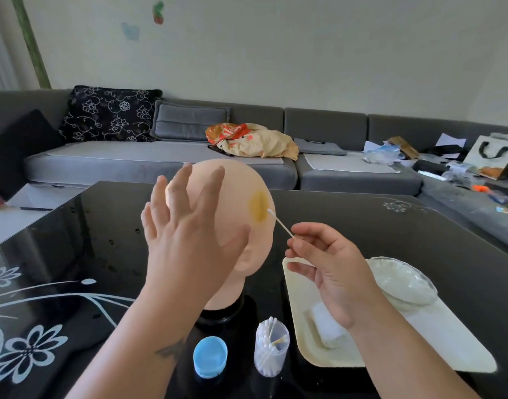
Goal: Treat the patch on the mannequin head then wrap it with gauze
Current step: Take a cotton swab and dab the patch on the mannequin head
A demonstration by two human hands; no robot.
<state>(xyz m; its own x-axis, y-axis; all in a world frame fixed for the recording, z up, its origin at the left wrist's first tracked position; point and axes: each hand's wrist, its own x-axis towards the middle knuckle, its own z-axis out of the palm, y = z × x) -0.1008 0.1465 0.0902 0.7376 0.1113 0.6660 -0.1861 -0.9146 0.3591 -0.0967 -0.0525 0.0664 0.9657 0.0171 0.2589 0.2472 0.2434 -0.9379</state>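
Swab pinched by right hand meets patch; spread left hand hides head (partly).

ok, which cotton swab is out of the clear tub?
The white cotton swab pinched by the right hand, tip at the yellow patch; the others stand in the clear plastic tub.

Grey sofa with cushions lines a pale wall behind black glass table

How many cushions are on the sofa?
3: a plain black cushion at far left, a floral black cushion beside it, a grey cushion next along. Others may be hidden.
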